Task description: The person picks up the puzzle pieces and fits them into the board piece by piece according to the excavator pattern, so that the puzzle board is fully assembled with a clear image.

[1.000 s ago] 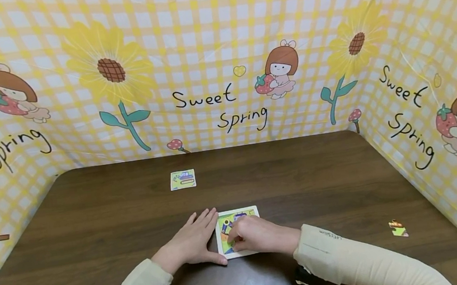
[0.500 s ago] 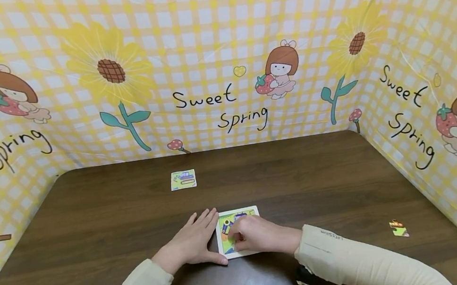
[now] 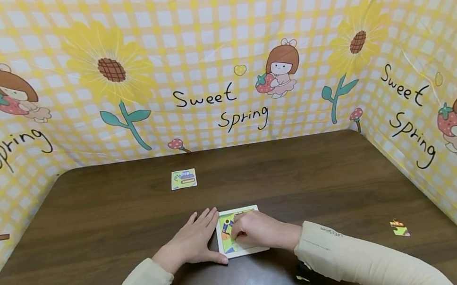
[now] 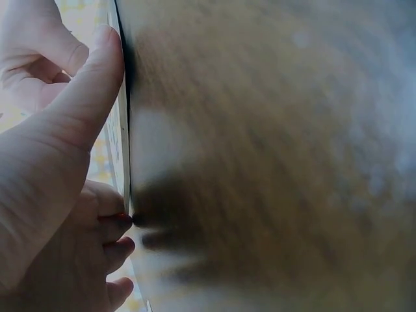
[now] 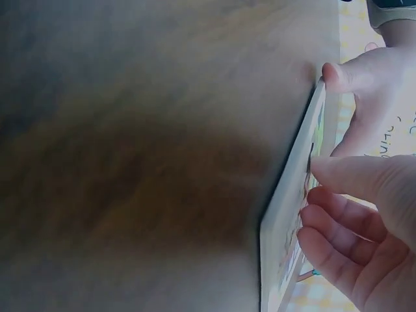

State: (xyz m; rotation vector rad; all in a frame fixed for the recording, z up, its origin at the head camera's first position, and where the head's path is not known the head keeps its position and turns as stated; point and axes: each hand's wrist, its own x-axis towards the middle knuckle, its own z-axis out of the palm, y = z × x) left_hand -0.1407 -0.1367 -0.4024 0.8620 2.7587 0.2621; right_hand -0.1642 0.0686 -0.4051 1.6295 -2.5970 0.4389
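A small jigsaw puzzle in a white-edged tray (image 3: 242, 255) lies at the front middle of the table, its picture mostly green and yellow with purple shapes. Along its left edge rests my left hand (image 3: 191, 242), fingers spread and straight, thumb at the near left corner. My right hand (image 3: 260, 229) is over the puzzle's right half and covers part of the picture. In the right wrist view, the right thumb (image 5: 348, 174) and bent fingertips (image 5: 318, 214) touch the puzzle's face, with a gap between them. No piece shows in that hand.
One loose puzzle piece (image 3: 399, 227), brown and green, lies far to the right. A square picture card (image 3: 183, 179) with a purple digger lies toward the back of the brown table (image 3: 283, 169). A yellow checked cloth (image 3: 208, 45) surrounds the table's back and sides.
My right hand has shifted slightly right over the puzzle, so more of the picture's left and lower part shows. The left hand stays in place.
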